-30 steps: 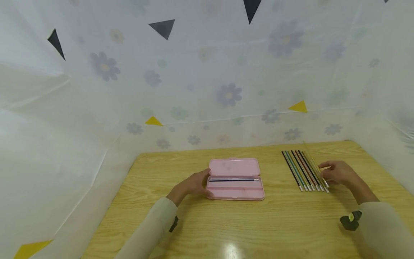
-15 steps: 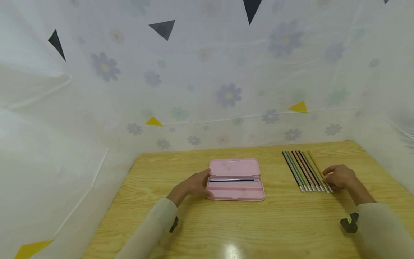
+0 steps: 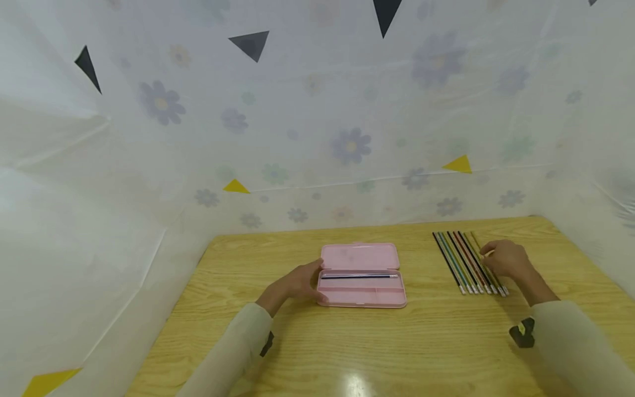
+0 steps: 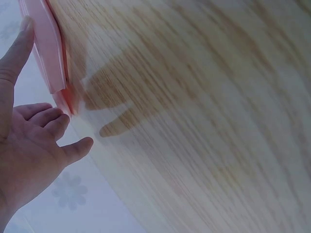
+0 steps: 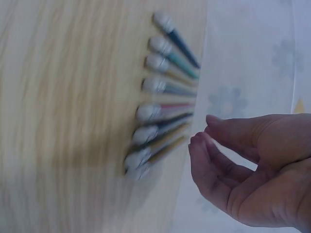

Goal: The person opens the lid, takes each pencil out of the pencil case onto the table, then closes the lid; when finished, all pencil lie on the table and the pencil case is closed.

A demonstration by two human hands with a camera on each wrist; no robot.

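since a moment ago right hand [image 3: 502,259] slid up the pencils [image 3: 465,261], fingers loosely curled, empty; pinch the outermost one mid-shaft while left hand [image 3: 296,282] rests spread against the pencil case [image 3: 361,274].

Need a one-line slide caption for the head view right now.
Left hand steadies an open pink pencil case holding one pencil while right hand hovers over a row of pencils.

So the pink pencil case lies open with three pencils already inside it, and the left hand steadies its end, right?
Not quite: the pink pencil case holds only one dark pencil, not three, as the head view shows. The rest stands: the case lies open on the table, and the left hand rests against its left end.
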